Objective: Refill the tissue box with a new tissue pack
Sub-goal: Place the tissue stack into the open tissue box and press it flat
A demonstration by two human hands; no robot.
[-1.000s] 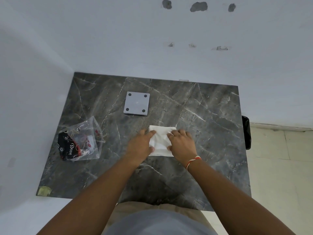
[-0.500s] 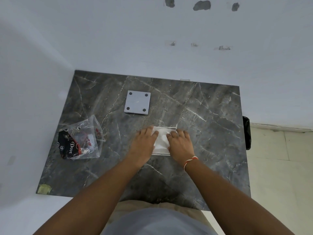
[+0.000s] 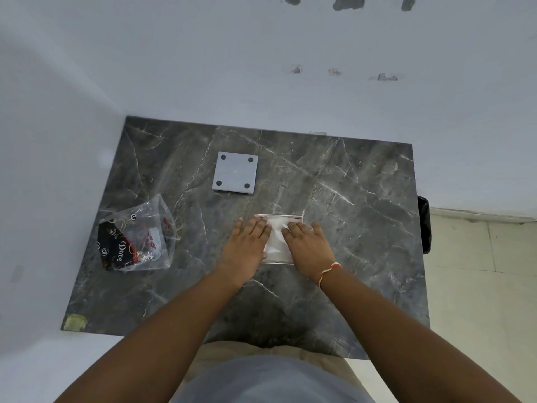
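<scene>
Tissue box [image 3: 293,218] mostly hidden under both hands' flat, spread fingers [image 3: 255,228].

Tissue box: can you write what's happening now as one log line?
stage: packing tissues | left hand: flat on tissues | right hand: flat on tissues | tissue box: open | grey lid: off, behind | wrapper: left, empty

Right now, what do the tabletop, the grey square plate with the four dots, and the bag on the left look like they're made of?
Tabletop: dark grey stone or a stone-look laminate, smooth, with pale veins; which one cannot be told. Square plate: matte grey, probably plastic, flat and even, with four dark round pads at the corners. Bag: thin clear plastic film, crinkled and glossy, with printed lettering.
</scene>
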